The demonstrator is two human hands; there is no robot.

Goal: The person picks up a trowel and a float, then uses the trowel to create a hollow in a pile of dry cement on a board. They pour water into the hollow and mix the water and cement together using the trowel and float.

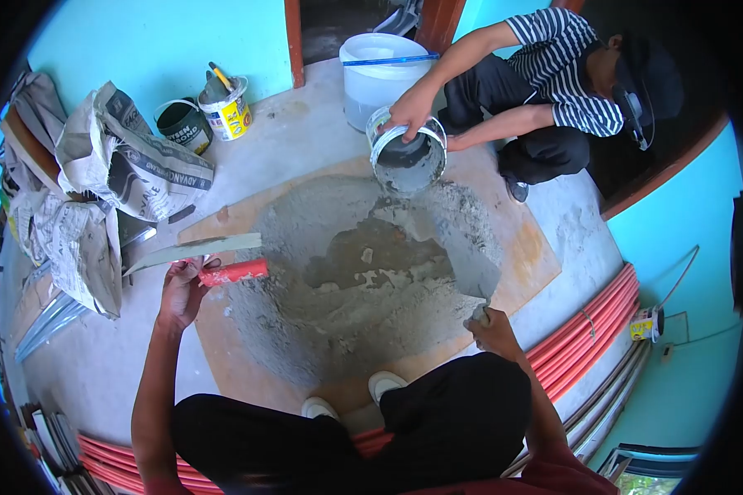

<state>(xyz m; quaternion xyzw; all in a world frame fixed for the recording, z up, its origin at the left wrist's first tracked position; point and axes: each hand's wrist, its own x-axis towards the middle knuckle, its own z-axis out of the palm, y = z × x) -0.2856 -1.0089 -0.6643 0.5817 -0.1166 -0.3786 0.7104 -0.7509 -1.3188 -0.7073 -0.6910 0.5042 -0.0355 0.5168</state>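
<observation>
My left hand [182, 290] is closed round a plasterer's trowel with a thick red handle [238, 272] and a long, mortar-smeared blade [196, 252], held at the left of the mortar pile. At the right side of the pile, my right hand [495, 332] grips a trowel [475, 268]; its grey blade lies against the mix and its handle is mostly hidden in my fingers. The ring of grey mortar [347, 318] has a wet pool [380, 252] in its middle and sits on a brown board [545, 262].
Opposite, a crouching person [545, 91] tips a mortar-coated bucket [409, 161] over the pile's far edge. A big white bucket [380, 87] stands behind. Cement sacks [140, 165], a dark pail [183, 128] and a tool-filled tub [225, 111] are left; red pipes [586, 326] lie right.
</observation>
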